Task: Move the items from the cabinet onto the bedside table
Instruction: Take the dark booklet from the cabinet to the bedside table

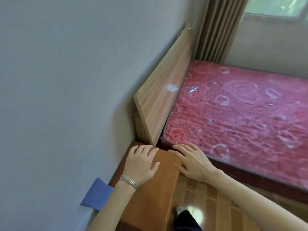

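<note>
A brown wooden bedside table [150, 200] stands in the corner between the wall and the bed. My left hand [140, 164] lies flat on its top near the far end, fingers straight, a silver bangle on the wrist. My right hand [191, 162] rests with spread fingers at the table's right edge, next to the mattress side. Neither hand holds anything. No cabinet and no items from it are in view.
A bed with a red patterned mattress [241, 114] fills the right side; its light wooden headboard [163, 100] leans by the wall. A blue tape strip [96, 194] sticks to the wall at left. Brown tiled floor [208, 205], a curtain [216, 27] and window lie beyond.
</note>
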The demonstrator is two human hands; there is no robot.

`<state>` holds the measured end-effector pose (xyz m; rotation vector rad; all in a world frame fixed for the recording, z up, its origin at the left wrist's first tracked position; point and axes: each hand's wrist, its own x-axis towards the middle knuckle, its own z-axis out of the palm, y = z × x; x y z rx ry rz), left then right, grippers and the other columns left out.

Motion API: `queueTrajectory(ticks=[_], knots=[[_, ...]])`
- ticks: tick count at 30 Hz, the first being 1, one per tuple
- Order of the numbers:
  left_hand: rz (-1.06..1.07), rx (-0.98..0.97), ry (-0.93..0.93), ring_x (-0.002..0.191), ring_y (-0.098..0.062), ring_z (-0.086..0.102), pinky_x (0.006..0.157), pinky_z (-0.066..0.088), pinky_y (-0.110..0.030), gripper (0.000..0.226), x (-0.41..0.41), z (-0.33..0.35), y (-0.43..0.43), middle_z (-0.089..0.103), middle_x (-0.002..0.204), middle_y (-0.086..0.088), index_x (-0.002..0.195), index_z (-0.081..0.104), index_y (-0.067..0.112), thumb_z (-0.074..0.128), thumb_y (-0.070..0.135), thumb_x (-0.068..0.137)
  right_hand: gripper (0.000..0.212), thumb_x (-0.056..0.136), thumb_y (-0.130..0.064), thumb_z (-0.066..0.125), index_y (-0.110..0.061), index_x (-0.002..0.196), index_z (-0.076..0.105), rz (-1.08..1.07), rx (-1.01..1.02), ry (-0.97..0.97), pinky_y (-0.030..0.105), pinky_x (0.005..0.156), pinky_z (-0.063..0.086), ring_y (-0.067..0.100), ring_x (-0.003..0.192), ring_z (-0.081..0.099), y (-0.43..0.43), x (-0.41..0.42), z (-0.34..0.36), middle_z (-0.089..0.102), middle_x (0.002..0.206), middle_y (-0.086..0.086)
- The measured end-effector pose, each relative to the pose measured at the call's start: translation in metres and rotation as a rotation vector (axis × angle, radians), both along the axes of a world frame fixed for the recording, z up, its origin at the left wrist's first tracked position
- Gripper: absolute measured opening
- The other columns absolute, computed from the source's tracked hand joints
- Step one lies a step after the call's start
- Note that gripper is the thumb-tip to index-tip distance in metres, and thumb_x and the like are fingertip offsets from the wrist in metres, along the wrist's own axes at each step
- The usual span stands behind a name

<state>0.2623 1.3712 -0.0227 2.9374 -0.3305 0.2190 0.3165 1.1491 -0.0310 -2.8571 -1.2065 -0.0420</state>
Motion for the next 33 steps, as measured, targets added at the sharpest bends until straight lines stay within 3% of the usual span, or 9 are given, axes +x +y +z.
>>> queueTrajectory(ticks=[4,9,16,26,33], knots=[[-0.245,0.047,0.028,0.092,-0.017,0.065,0.079,0.051,-0.036,0.043,-0.001,0.010,-0.040,0.069,0.102,0.002,0.107,0.068,0.022,0.052,0.047,0.075,0.046,0.086,-0.048,0.042,-0.025,0.124,0.055,-0.257,0.050,0.003,0.035,0.096,0.044,0.018,0.115,0.055,-0.057,-0.059,0.009,0.058,0.126,0.000],[-0.512,0.094,0.032,0.091,-0.015,0.064,0.075,0.052,-0.033,0.049,-0.004,0.029,-0.119,0.069,0.100,0.005,0.106,0.069,0.024,0.039,0.051,0.077,0.044,0.084,-0.047,0.044,-0.024,0.119,0.057,-0.528,0.056,-0.014,0.033,0.089,0.047,0.018,0.111,0.057,-0.137,-0.133,0.027,0.059,0.123,0.001],[-0.882,0.045,-0.025,0.088,-0.016,0.064,0.072,0.051,-0.033,0.046,-0.039,0.054,-0.268,0.068,0.099,0.006,0.104,0.068,0.024,0.042,0.049,0.077,0.043,0.086,-0.044,0.045,-0.022,0.122,0.056,-0.889,0.069,-0.097,0.033,0.091,0.046,0.016,0.114,0.054,-0.248,-0.244,0.059,0.057,0.126,0.001],[-1.277,-0.067,-0.112,0.089,-0.013,0.064,0.073,0.051,-0.033,0.042,-0.187,0.070,-0.508,0.067,0.098,0.010,0.102,0.068,0.028,0.043,0.048,0.075,0.044,0.088,-0.048,0.040,-0.028,0.124,0.053,-1.304,-0.045,-0.087,0.036,0.100,0.039,0.014,0.119,0.051,-0.411,-0.456,0.083,0.055,0.130,-0.001],[-1.476,-0.091,-0.162,0.092,-0.014,0.063,0.075,0.051,-0.033,0.044,-0.303,0.079,-0.656,0.066,0.100,0.009,0.104,0.066,0.029,0.042,0.050,0.074,0.048,0.091,-0.048,0.038,-0.027,0.133,0.045,-1.512,-0.083,-0.027,0.039,0.107,0.029,0.019,0.129,0.039,-0.511,-0.590,0.105,0.044,0.141,0.003]])
